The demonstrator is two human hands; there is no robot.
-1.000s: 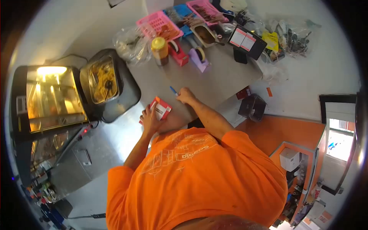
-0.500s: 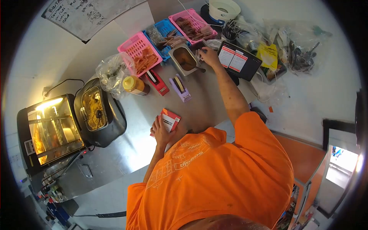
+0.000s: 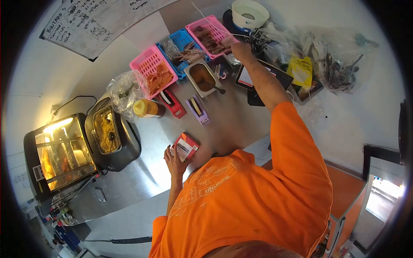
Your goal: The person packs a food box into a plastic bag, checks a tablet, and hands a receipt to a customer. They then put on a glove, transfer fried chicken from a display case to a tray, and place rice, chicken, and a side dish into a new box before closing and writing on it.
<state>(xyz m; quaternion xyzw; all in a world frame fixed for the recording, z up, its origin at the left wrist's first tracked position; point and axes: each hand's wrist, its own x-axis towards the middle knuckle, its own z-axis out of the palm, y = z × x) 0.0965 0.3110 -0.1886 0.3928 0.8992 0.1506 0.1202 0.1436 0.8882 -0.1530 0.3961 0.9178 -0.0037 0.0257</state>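
My left hand [image 3: 174,164] grips the near left side of a small red box with a white label [image 3: 185,147], which rests on the steel counter. At the back, my right hand [image 3: 243,53] is stretched out beside the right end of a pink basket of brown packets [image 3: 210,36]; its fingers are mostly hidden. My right forearm passes over a tablet [image 3: 245,78], covering part of its screen. Left of that arm sits a metal pan of brown sauce with a spoon handle [image 3: 202,79]. A purple tape dispenser [image 3: 198,110] and a red one [image 3: 174,105] lie between the hands.
Along the wall stand a blue basket [image 3: 180,41] and another pink basket [image 3: 150,64]. A yellow-capped bottle [image 3: 147,108], a black cooker of yellow food [image 3: 107,131] and a lit display warmer [image 3: 64,152] are on the left. Plastic bags [image 3: 335,60] hang at right.
My right hand has moved from beside the sauce pan farther back, to the pink basket's end, and the arm now crosses the tablet. My left hand stays at the red box.
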